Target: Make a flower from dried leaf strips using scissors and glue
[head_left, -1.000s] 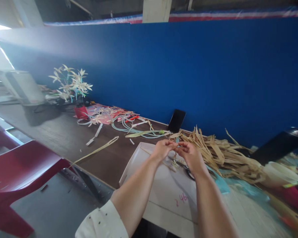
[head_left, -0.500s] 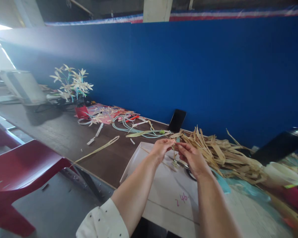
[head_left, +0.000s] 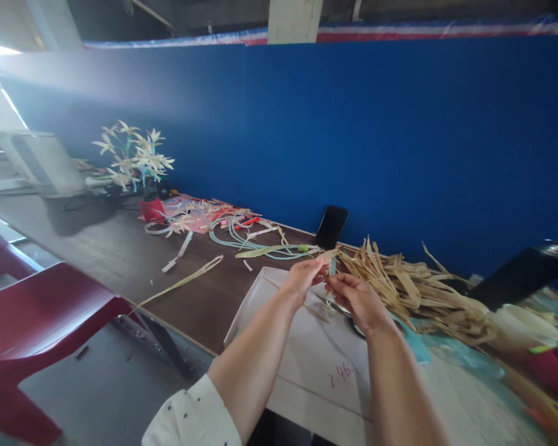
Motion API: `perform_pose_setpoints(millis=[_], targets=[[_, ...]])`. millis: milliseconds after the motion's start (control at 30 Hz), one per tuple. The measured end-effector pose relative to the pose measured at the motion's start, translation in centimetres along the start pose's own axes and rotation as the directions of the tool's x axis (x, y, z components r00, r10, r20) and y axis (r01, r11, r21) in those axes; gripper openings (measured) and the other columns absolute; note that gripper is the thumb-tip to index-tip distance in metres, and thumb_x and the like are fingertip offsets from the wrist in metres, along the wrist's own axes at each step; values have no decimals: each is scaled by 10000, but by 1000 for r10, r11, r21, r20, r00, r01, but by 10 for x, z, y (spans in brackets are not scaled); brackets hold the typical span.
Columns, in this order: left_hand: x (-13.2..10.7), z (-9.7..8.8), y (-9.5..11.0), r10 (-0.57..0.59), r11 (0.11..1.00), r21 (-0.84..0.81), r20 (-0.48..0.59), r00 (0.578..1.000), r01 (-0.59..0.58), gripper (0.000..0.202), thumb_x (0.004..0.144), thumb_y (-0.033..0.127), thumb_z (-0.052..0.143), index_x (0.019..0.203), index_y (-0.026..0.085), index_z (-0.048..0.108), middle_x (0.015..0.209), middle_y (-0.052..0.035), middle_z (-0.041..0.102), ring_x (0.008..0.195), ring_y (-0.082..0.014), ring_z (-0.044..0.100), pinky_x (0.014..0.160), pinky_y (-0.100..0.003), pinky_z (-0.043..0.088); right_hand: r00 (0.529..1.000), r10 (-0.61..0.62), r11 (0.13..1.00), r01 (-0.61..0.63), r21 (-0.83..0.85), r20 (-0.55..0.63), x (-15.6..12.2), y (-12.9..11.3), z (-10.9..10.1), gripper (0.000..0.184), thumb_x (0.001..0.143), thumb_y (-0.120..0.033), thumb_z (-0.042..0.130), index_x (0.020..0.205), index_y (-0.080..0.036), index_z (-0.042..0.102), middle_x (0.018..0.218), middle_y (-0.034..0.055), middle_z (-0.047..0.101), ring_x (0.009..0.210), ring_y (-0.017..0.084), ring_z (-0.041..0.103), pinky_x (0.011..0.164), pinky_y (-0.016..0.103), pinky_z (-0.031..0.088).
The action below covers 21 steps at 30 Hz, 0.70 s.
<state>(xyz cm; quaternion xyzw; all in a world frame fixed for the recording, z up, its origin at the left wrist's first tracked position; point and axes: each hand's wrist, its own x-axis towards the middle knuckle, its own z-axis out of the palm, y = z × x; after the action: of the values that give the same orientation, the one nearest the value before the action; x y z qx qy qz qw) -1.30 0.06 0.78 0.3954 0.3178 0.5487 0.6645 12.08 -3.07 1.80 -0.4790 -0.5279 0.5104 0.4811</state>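
Note:
My left hand (head_left: 304, 277) and my right hand (head_left: 356, 298) meet above a white board (head_left: 283, 334) on the brown table (head_left: 121, 260). Both pinch a thin dried leaf strip (head_left: 326, 285), fingers closed, with a short end hanging below. Scissors (head_left: 341, 308) lie on the board just under my right hand, partly hidden. A heap of dried leaf strips (head_left: 413, 294) lies to the right of my hands.
A black phone (head_left: 331, 227) leans on the blue wall. Loose coloured strips (head_left: 223, 226) and a bunch of leaf flowers (head_left: 132, 156) lie at the far left. A red plastic chair (head_left: 32, 322) stands left of the table. A white bowl (head_left: 525, 325) sits at the right.
My hands stay pinched together on the strip and have shifted slightly up and right. Nothing else has moved.

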Motion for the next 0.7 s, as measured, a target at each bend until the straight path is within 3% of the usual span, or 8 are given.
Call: perform_pose_setpoints(millis=[233,467,700], targets=[[1,-1,-2,55,993,98,28,998,-58,336,577,381,724,730,94,640,718,-59,624,640,-110,529,669,-265,407,999,44,999,-43,-22,24,-1,1,1,303,603,-449,706,664,-171,604,605,2,562,476,81,364,471,233,257],[-6,5,7,100,984,152,-21,995,-96,285,589,363,695,627,107,577,630,-24,585,582,-94,506,582,-232,384,998,25,999,-22,-47,62,0,4,1,322,649,-475,676,694,-164,605,606,-1,531,484,80,347,463,221,239],[-5,5,6,65,989,134,13,998,-66,286,589,365,688,625,108,567,585,-16,562,520,-89,490,538,-235,384,996,25,999,-23,-25,91,0,6,0,306,661,-469,673,683,-173,600,613,-6,532,490,78,365,472,221,259]])
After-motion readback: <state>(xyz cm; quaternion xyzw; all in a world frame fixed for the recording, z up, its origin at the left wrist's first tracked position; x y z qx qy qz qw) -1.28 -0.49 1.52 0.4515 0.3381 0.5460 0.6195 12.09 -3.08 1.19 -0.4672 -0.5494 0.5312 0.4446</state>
